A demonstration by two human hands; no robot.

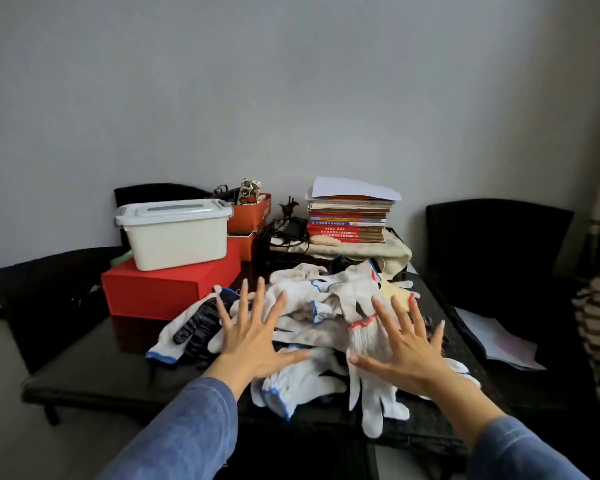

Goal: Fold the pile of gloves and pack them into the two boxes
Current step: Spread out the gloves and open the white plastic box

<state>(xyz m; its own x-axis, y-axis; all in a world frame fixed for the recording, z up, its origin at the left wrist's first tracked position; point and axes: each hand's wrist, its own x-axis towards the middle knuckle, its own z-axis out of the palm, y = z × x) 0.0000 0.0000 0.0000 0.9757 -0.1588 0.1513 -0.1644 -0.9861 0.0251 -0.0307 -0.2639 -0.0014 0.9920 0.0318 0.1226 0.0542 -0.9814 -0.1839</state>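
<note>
Head view shows you a dark tabletop point(94, 362) against a plain grey wall point(291, 81), with black chairs point(492, 230) at its left and right edges. At the far left corner a white lidded box point(175, 237) sits on a red box point(167, 292); at the far right edge a stack of books point(349, 216) rests on a cloth. Your pile of gloves point(326, 317) lies in the middle of the tabletop and spills toward the near edge. Most are white knit with blue or red cuff trim, and one dark speckled glove point(196, 327) lies on its left side. The heap is tangled, with gloves pointing every way, so you cannot read one long axis. Your left hand point(253, 337) and right hand point(404, 344) are both flat, fingers fanned wide, palms down over the pile, gripping nothing.
</note>
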